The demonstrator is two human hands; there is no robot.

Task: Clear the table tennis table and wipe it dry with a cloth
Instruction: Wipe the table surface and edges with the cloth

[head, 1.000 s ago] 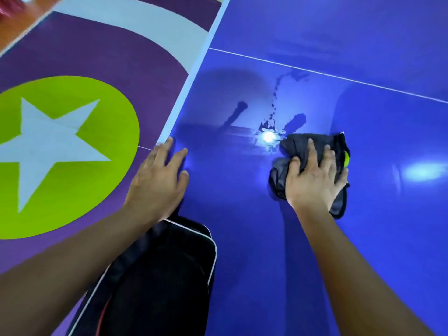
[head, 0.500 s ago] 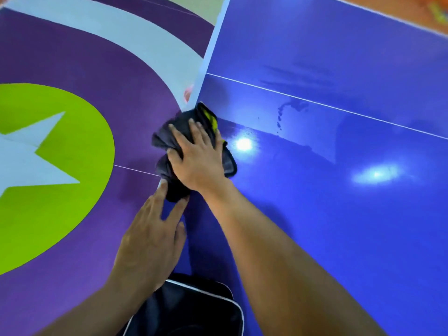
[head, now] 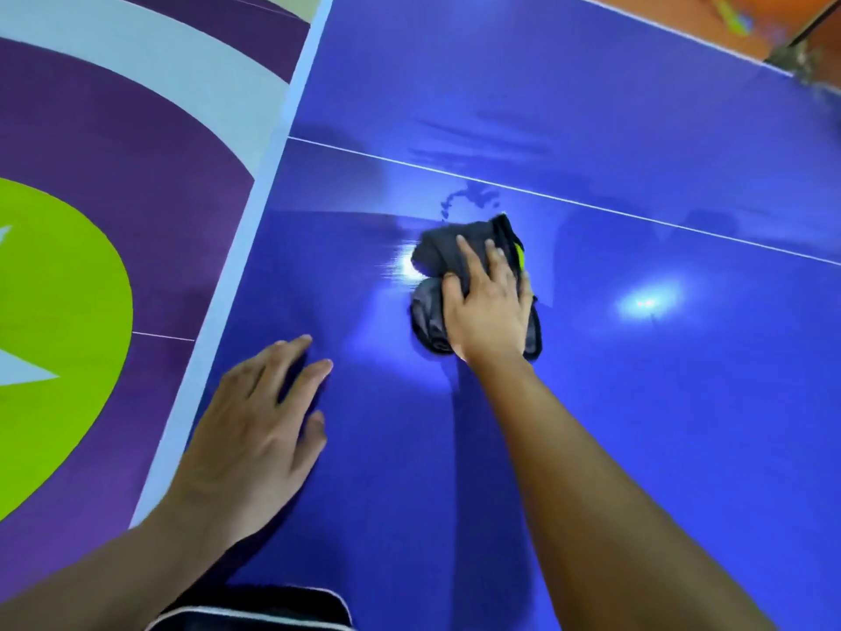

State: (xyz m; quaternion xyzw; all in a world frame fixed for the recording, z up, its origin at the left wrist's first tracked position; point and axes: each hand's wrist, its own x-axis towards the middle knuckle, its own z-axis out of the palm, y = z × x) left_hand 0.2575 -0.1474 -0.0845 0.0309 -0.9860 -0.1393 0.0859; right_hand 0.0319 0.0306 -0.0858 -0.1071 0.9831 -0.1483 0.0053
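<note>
R hand [head: 489,307] on cloth [head: 439,252] (tbl [head: 637,425] wet)

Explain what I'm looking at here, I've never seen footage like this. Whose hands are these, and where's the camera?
There is no machine here, only a person's two bare hands. A camera worn on the person's head films them, looking forward and down. The surface is a blue table tennis table. The right hand presses a crumpled dark cloth against it with fairly straight fingers. Just beyond the cloth is a small wet patch, near the white line. The left hand rests flat on the table and holds nothing. Left of the table is a painted floor.
</note>
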